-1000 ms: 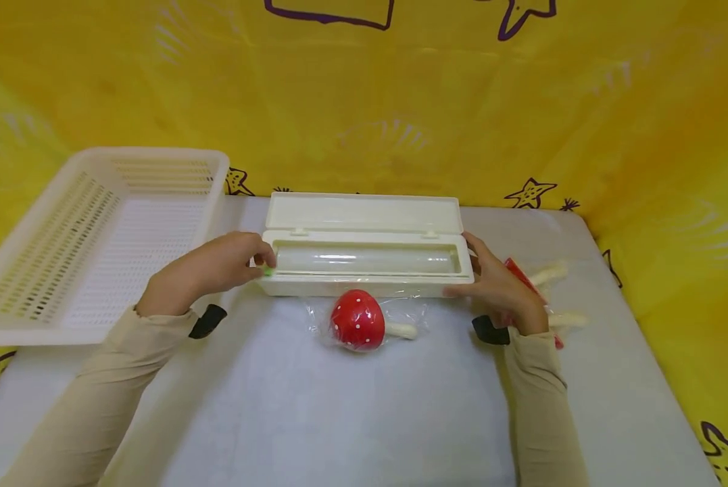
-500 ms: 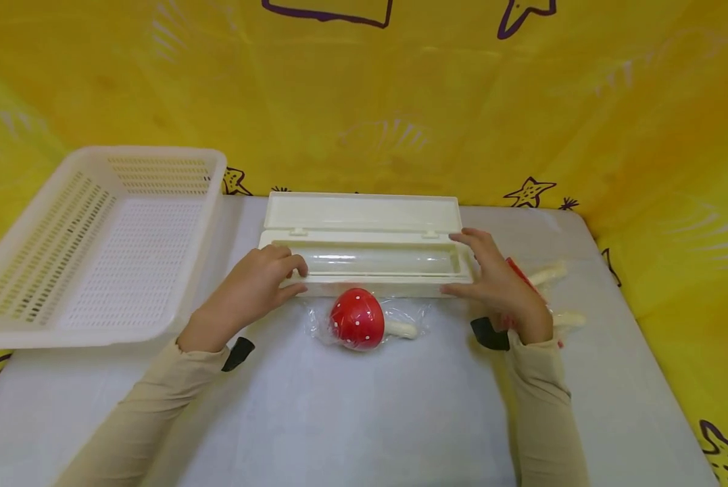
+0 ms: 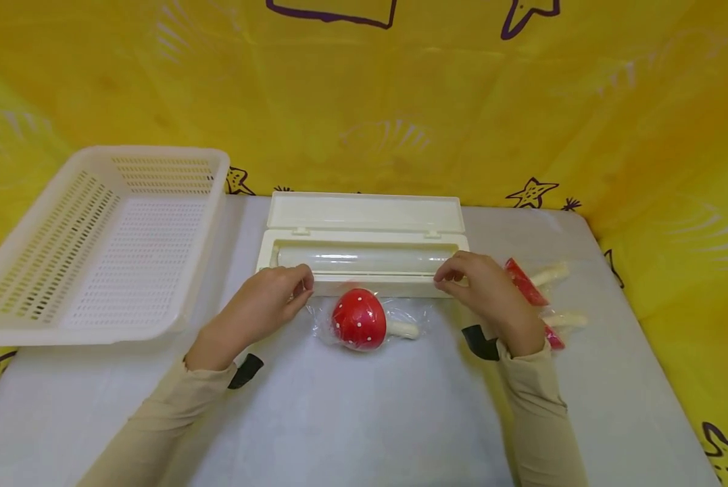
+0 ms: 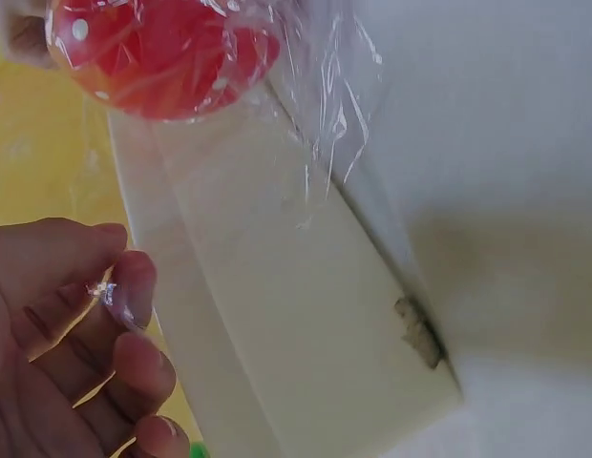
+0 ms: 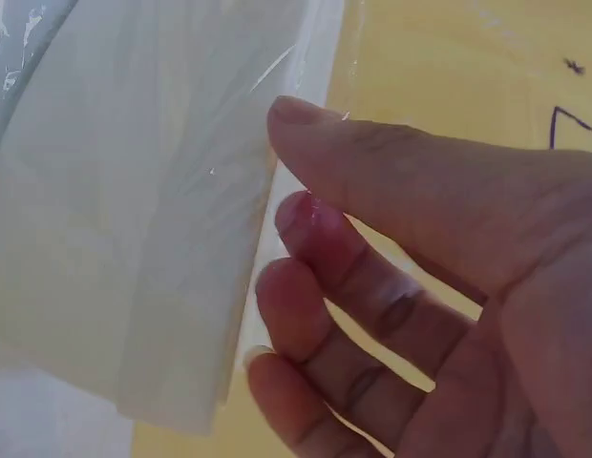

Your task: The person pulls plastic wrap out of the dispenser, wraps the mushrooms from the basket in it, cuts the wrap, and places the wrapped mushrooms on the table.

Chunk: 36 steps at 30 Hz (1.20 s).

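Note:
A long white cling film dispenser (image 3: 394, 287) stands mid-table with its lid (image 3: 364, 213) tipped back and a shiny roll (image 3: 351, 258) inside. At its front edge, left of centre, my left hand (image 3: 269, 297) pinches clear cling film (image 4: 113, 298) between thumb and forefinger. My right hand (image 3: 488, 291) pinches the film near the right end; its thumb and forefinger (image 5: 315, 224) meet at the box's edge in the right wrist view. Just in front, between the hands, lies a red, white-dotted toy mushroom (image 3: 359, 319) in clear plastic wrapping.
To the left stands a white slotted plastic basket (image 3: 199, 257). Two more red-and-cream wrapped pieces (image 3: 526, 283) lie beyond my right hand. A green bit (image 4: 199, 449) shows at the box's edge in the left wrist view. Yellow patterned cloth (image 3: 364, 101) hangs behind the table.
My left hand has come from the box's left front corner rightward along its front edge. My right hand has left the box's right end and moved inward to the front edge, fingers closing together.

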Each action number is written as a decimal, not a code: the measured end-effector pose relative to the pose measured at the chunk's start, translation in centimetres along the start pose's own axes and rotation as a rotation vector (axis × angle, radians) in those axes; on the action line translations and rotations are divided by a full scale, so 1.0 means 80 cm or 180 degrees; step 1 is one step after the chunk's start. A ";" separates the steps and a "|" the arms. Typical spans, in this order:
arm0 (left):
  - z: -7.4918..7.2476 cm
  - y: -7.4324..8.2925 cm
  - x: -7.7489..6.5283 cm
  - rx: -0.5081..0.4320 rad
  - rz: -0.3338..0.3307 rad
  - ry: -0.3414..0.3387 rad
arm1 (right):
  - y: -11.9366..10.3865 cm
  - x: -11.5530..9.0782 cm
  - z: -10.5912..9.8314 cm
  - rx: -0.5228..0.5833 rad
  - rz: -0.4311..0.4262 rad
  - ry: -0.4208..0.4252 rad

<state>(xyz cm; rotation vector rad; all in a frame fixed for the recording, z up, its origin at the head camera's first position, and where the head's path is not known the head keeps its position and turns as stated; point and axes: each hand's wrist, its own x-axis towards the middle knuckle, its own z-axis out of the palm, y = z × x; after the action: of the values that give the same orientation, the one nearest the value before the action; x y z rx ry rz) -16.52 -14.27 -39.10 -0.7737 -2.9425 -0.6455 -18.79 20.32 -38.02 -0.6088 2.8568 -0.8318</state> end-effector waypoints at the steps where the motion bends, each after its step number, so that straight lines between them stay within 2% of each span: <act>1: 0.001 0.001 -0.002 -0.0073 -0.0065 -0.0040 | -0.001 -0.002 0.000 -0.0009 0.0024 -0.0033; 4: 0.005 0.003 -0.008 -0.0345 -0.0215 -0.0192 | -0.004 -0.008 0.002 -0.0033 0.0005 -0.0125; 7: 0.010 0.004 -0.014 -0.0644 -0.0217 -0.0256 | -0.008 -0.017 0.006 -0.0058 -0.0068 -0.0180; 12: 0.021 0.003 -0.023 -0.1017 -0.0078 -0.0194 | -0.015 -0.034 0.013 0.0022 -0.0185 -0.0278; 16: 0.034 0.003 -0.030 -0.1333 -0.0120 -0.0150 | -0.023 -0.045 0.017 0.0208 -0.0328 -0.0325; 19: 0.041 0.011 -0.032 -0.1510 -0.0199 -0.0140 | -0.028 -0.049 0.019 0.0346 -0.0463 -0.0302; 22: 0.048 0.025 -0.032 -0.1436 -0.0358 -0.0134 | -0.032 -0.050 0.020 0.0436 -0.0485 -0.0287; 27: 0.062 0.044 -0.029 -0.0991 -0.0591 -0.0098 | -0.040 -0.052 0.023 0.0498 -0.0416 -0.0286; 32: 0.071 0.050 -0.027 -0.0740 -0.0544 0.0093 | -0.053 -0.055 0.027 0.0537 -0.0596 -0.0314; 36: 0.073 0.052 -0.025 -0.0724 -0.0550 0.0182 | -0.060 -0.054 0.037 0.0534 -0.0841 -0.0491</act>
<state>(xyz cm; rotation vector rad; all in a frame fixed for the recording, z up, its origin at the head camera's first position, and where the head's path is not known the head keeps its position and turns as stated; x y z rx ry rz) -12.34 -9.56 -43.08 -0.5055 -2.9392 -1.0107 -12.50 16.89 -38.01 -0.9944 2.5713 -1.0006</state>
